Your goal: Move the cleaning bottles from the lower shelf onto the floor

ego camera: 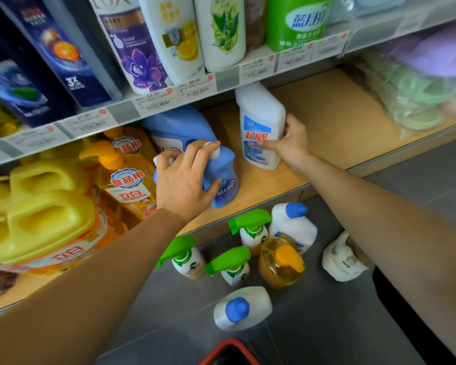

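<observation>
On the wooden lower shelf (pixel 327 122), my left hand (pixel 187 177) grips the neck of a small blue bottle (pixel 225 180) with a white cap. My right hand (pixel 291 143) grips a white bottle with a blue and red label (pixel 258 119), standing upright on the shelf. A larger blue jug (pixel 179 125) stands behind the small blue bottle. On the grey floor (pixel 340 325) below stand three green-trigger spray bottles (pixel 252 227) (pixel 183 256) (pixel 232 264), two white bottles with blue caps (pixel 292 225) (pixel 242 308) and an orange-capped amber bottle (pixel 281 262).
Yellow jugs (pixel 45 212) and orange dish-soap pump bottles (pixel 127 180) fill the shelf's left part. Bagged green items (pixel 419 101) lie at its right. An upper shelf (pixel 169 98) carries tall bottles. A white shoe (pixel 342 259) and a red-rimmed basket (pixel 229 351) are on the floor.
</observation>
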